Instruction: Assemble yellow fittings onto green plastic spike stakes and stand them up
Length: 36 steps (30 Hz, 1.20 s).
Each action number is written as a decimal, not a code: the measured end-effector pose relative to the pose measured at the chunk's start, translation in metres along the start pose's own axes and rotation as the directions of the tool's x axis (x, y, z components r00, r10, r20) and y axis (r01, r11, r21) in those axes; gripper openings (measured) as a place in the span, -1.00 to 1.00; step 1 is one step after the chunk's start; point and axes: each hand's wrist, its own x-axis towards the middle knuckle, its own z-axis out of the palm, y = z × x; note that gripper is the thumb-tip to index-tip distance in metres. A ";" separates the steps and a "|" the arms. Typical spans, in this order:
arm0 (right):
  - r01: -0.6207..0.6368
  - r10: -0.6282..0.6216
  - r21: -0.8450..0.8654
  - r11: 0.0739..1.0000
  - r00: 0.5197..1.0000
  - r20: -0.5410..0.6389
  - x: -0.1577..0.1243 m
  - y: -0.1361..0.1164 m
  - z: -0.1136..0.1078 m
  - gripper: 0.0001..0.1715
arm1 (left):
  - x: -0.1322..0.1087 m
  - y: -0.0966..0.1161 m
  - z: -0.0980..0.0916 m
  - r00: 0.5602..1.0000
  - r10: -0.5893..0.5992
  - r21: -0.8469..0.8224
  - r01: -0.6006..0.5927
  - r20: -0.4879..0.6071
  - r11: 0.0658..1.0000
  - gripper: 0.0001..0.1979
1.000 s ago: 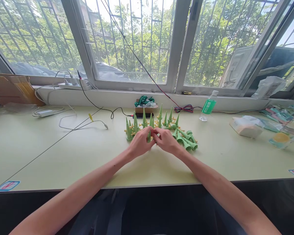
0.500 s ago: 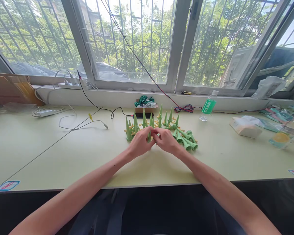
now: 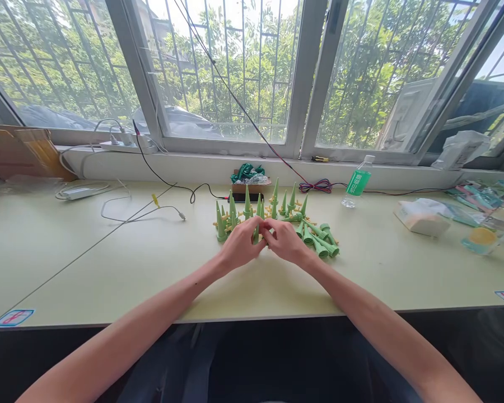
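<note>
Fingertip to fingertip, my left hand [image 3: 244, 242] and my right hand [image 3: 284, 239] meet over the middle of the table. My left hand is closed, and a green watering spike [image 3: 256, 234] shows between its thumb and fingers. Pinched fingers of my right hand press in from the other side; what they hold is hidden. Behind my hands stand several upright green cone-shaped spikes [image 3: 247, 202] with small yellow valve pieces at their bases. By my right hand more green spikes [image 3: 321, 247] lie on their sides in a pile, open ends toward me.
The pale table [image 3: 151, 274] runs up to a windowsill. At its back are a small box [image 3: 252, 187] with green wrapping, a dark phone [image 3: 235, 197] on a cable, and a bottle [image 3: 358, 182]. White cables [image 3: 143, 210] lie left; a tissue pack [image 3: 422, 217] sits right.
</note>
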 end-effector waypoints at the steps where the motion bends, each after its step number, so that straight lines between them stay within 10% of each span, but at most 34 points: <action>1: -0.001 0.001 -0.002 1.000 1.000 0.003 0.000 0.000 0.000 -0.79 | 0.000 0.000 0.000 1.000 0.000 0.000 0.000 0.004 1.000 -0.85; 36: 0.014 -0.014 -0.001 1.000 1.000 0.008 0.001 0.002 0.002 -0.79 | 0.000 -0.002 0.000 1.000 -0.005 0.024 0.005 0.012 1.000 -0.85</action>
